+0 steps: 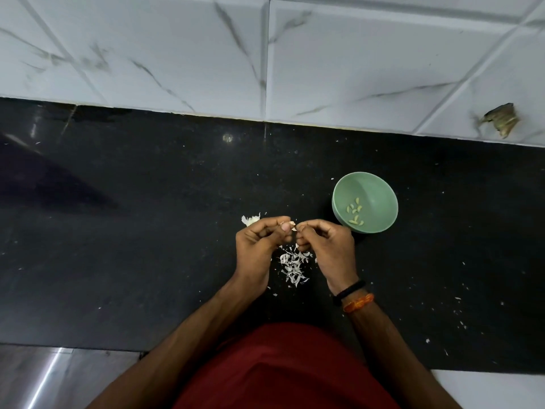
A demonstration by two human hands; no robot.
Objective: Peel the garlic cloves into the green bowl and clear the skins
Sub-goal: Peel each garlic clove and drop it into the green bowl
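Red-shirted person at a black countertop [147,231], peeling a garlic clove [287,224] over a heap of skins.

Both forearms reach forward so the hands meet above the skin pile [293,265], which seems the reason for working there: loose peel drops onto one spot, easy to sweep up later. Left hand [259,242] curls its fingers round the clove and pinches it under the thumb; right hand [323,242], fingers bent, nips at the clove's exposed end, apparently pulling skin away. Only the clove's tip shows between the fingertips; its long axis looks to run roughly left to right, tip toward the right hand. Just beyond the left hand lies the remaining garlic head [250,220]. Beside the right hand stands the green bowl [380,187], holding several peeled cloves [354,212], near enough for a short drop.
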